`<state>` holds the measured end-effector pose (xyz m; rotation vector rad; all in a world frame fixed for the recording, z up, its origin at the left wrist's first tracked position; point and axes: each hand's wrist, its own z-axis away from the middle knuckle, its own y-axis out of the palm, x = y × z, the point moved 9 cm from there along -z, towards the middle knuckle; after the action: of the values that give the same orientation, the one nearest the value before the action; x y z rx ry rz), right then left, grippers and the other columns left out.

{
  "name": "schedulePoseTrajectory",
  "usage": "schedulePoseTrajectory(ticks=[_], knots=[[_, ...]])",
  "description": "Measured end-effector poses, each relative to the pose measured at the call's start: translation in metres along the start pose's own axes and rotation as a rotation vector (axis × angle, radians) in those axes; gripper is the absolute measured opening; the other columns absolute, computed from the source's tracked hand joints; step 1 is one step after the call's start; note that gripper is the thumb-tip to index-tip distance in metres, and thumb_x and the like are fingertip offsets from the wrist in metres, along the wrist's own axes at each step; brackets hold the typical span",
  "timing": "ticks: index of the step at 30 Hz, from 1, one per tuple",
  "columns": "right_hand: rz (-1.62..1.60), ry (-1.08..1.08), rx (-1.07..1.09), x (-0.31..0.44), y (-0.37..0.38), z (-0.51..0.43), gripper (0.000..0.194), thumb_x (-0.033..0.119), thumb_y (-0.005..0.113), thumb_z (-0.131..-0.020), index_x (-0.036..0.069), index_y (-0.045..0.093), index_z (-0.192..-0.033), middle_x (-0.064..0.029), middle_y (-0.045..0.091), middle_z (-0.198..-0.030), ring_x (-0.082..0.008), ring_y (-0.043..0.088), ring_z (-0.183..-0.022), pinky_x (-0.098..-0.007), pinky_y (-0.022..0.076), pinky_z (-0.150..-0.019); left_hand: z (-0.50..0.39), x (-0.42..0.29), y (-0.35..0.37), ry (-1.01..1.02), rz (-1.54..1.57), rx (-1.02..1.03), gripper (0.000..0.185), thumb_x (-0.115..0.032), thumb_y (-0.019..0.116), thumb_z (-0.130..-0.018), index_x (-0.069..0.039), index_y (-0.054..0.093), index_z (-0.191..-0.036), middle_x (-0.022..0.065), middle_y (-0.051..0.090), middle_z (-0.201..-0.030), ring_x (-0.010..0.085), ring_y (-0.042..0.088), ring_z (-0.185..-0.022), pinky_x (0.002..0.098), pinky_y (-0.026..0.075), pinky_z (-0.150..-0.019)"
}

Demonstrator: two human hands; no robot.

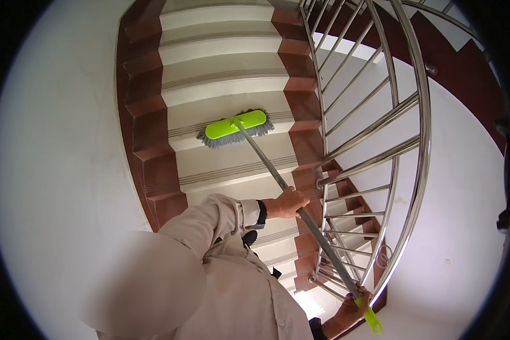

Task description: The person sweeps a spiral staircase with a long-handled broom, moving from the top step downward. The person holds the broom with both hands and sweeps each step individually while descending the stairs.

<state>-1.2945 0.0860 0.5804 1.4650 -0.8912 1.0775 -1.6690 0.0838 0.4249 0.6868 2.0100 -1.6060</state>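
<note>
My left hand [289,203] is wrapped around the middle of the grey pole [323,240] of a dust mop. Lower right in the view, my right hand [352,305] grips the pole's upper end, at the bright green end grip [373,321]. From there the pole slants up and left to a flat green mop head [236,123] with a grey yarn fringe. This head lies across the grooved nosing of a cream stair tread [229,102], its near fringe hanging over the edge.
A stainless-steel railing [423,127] curves along the right, close to my right hand. Dark red tile borders [153,131] flank the cream steps. A white wall [59,148] stands at the left. More steps [276,236] lie below, partly hidden by my beige clothing [246,297].
</note>
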Motion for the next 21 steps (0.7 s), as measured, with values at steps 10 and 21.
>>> schedulePoseTrajectory(ticks=[10,21], knots=[[0.068,0.128,-0.103,-0.044,0.051,-0.004,0.014,0.016,0.066,-0.093,0.003,0.063,-0.096,-0.014,0.067,-0.105,-0.0248,0.067,-0.109,-0.025,0.0642,-0.063,-0.005,0.083,0.002,-0.023,-0.241,-0.104,0.023,-0.016,0.072,-0.075,-0.012,0.053,-0.088,0.0093,0.061,-0.069,0.0358,0.063,-0.077,0.0511,0.04,-0.073],[0.464,-0.324,0.633,-0.047,0.222,0.046,0.012,0.002,0.073,-0.081,0.007,0.063,-0.085,-0.0141,0.06,-0.098,-0.0357,0.064,-0.106,-0.0437,0.056,-0.092,0.054,0.16,-0.117,-0.121,-0.071,-0.216,0.022,-0.008,0.068,-0.076,-0.013,0.046,-0.077,0.0066,0.053,-0.07,0.0352,0.055,-0.078,0.0471,0.04,-0.083]])
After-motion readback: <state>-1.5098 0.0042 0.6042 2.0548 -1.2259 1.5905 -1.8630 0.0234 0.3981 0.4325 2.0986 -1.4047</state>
